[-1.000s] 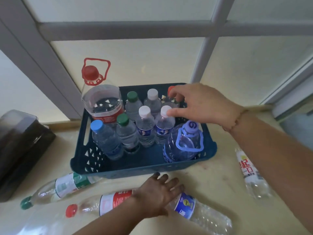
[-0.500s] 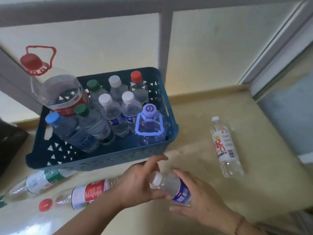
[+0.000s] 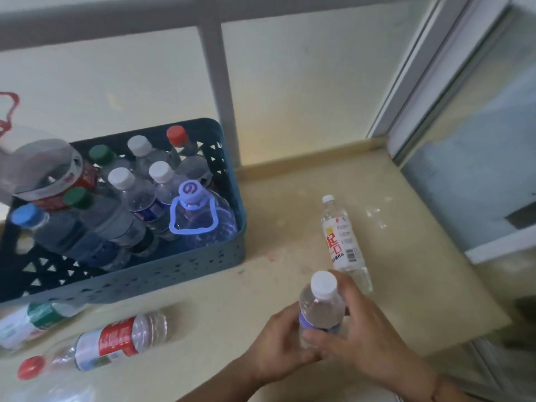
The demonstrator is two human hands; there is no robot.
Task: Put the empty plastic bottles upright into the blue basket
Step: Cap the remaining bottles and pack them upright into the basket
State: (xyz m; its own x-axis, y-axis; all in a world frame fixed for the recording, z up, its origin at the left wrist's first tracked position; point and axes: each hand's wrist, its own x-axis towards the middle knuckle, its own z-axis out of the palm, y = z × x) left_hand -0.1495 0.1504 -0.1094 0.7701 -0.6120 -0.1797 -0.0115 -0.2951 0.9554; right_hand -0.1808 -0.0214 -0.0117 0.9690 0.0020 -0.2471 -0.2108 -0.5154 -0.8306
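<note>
A clear white-capped bottle with a blue label [image 3: 320, 307] stands upright between my hands, in front of and to the right of the blue basket [image 3: 179, 271]. My left hand [image 3: 278, 343] wraps its left side and my right hand [image 3: 362, 335] its right side. The basket holds several upright bottles, among them a blue-handled jug [image 3: 200, 219] and a large red-capped jug [image 3: 43, 172]. Three bottles lie flat on the counter: a white-capped one with red print [image 3: 340, 242] to the right, a red-label one [image 3: 110, 343] and a green-label one [image 3: 32, 322] in front of the basket.
The beige counter [image 3: 290, 221] ends at a window frame [image 3: 220, 82] behind the basket and at a sliding frame [image 3: 420, 82] on the right. Its front right edge drops off near my right hand.
The view has swung right. Both hands have raised the blue-label bottle from a tilt to upright, and carried it rightward away from the basket's front.
</note>
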